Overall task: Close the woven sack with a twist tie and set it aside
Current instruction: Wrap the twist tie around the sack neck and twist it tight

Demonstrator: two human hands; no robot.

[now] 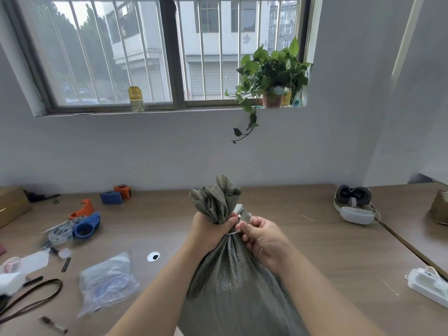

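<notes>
A full grey-green woven sack [232,287] stands upright at the near edge of the wooden table [327,251]. Its mouth is gathered into a ruffled bunch above the neck. My left hand [209,230] is closed around that neck from the left. A white twist tie [233,233] runs around the neck just below my left fingers. My right hand [260,238] is beside the neck on the right, pinching the tie's end between thumb and fingers.
Blue and orange tape dispensers [86,225] and small clutter lie on the left. A clear plastic bag [108,281] sits at the near left. A headset [352,204] rests at the far right, a white power strip [429,284] at the near right. Loose ties [390,287] lie on the right.
</notes>
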